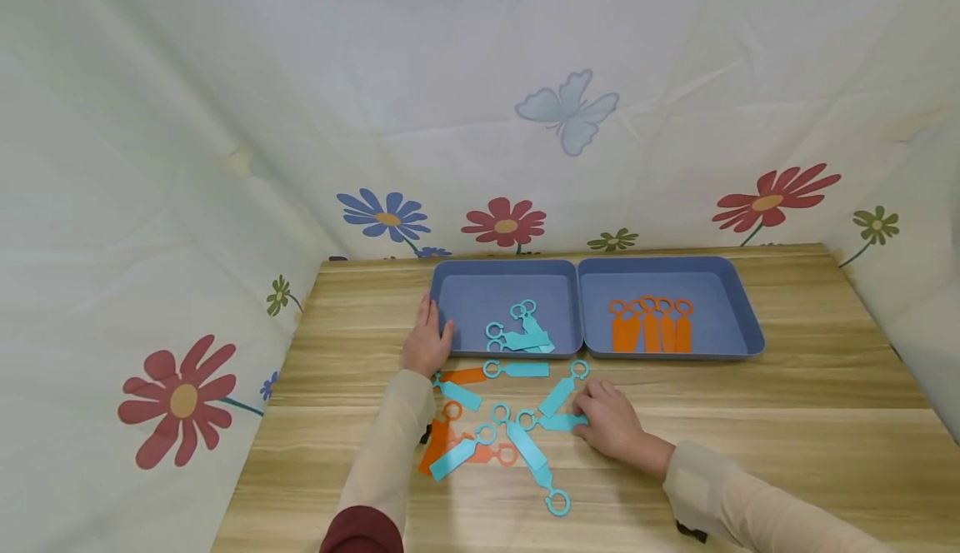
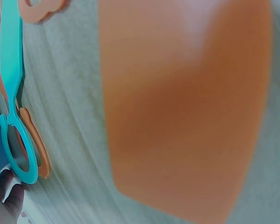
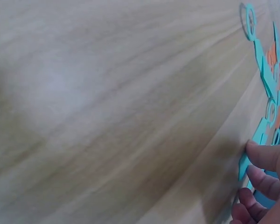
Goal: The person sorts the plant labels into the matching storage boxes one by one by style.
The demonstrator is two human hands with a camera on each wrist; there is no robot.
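Wood runs from the table's left edge to the left hand [image 1: 427, 346], which rests straight-fingered on the rim of the left tray [image 1: 465, 295], grasping nothing. Loose orange tags [image 1: 437, 445] and turquoise tags [image 1: 527, 445] overlap between the arms, crowding that space. The right tray [image 1: 712, 303], holding five orange ones, adjoins the left. The right hand [image 1: 611, 421] pinches a turquoise tag's [image 1: 558, 422] flat end; wood stretches rightward beyond it.

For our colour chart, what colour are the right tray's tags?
Orange tags, clearest in the head view.
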